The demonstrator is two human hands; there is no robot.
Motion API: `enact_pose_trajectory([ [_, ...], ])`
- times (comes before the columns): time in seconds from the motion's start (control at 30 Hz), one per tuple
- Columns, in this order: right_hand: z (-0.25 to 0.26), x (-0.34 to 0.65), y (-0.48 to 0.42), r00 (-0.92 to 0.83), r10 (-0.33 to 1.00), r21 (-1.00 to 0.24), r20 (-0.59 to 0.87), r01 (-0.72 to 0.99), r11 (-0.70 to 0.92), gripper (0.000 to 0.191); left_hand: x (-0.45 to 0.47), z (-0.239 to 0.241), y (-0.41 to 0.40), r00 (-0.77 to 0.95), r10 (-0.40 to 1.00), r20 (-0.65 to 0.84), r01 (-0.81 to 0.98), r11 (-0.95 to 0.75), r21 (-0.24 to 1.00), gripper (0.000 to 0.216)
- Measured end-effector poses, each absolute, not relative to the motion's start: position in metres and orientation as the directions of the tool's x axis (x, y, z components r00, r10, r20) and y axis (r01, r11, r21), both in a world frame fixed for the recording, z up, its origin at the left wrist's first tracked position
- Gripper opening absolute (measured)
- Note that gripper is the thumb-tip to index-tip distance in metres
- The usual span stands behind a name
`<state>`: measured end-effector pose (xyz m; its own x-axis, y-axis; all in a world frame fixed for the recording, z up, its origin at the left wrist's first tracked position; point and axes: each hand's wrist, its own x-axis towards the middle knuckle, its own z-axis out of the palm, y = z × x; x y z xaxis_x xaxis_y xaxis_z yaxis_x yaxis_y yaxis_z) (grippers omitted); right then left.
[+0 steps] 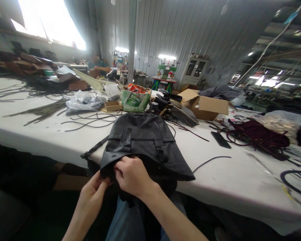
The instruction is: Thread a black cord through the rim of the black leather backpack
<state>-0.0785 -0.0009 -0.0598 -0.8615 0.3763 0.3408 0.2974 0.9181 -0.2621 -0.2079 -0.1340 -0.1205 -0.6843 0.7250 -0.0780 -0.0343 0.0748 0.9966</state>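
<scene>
A black backpack (142, 134) lies on the white-covered table, its open mouth toward me and hanging over the front edge. My left hand (95, 187) pinches the bag's edge at the left corner of the opening, thumb and fingers together. Close beside it, my right hand (131, 174) is closed at the rim of the mouth, with fingertips curled inside; the bag's edge hides what they grip. Two straps with buckles run down the bag's front, and a side strap (96, 147) sticks out at the left.
Behind the bag stand a green-and-white sack (136, 99), a small cardboard tray (113, 106) and an open cardboard box (208, 106). A phone (220, 139) and a maroon bag (259, 135) lie to the right. Dark cords (90, 124) are scattered about. Another person (99, 65) sits in the background.
</scene>
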Motion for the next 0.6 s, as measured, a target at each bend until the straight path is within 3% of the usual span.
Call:
enact_pose_trajectory([
  [0.6,-0.057,-0.095,-0.015,-0.867,0.414,-0.239,0.278,0.355,0.904,0.012,-0.215,-0.152,-0.143,-0.609,0.790,0.067,0.159,0.038,0.987,0.067],
])
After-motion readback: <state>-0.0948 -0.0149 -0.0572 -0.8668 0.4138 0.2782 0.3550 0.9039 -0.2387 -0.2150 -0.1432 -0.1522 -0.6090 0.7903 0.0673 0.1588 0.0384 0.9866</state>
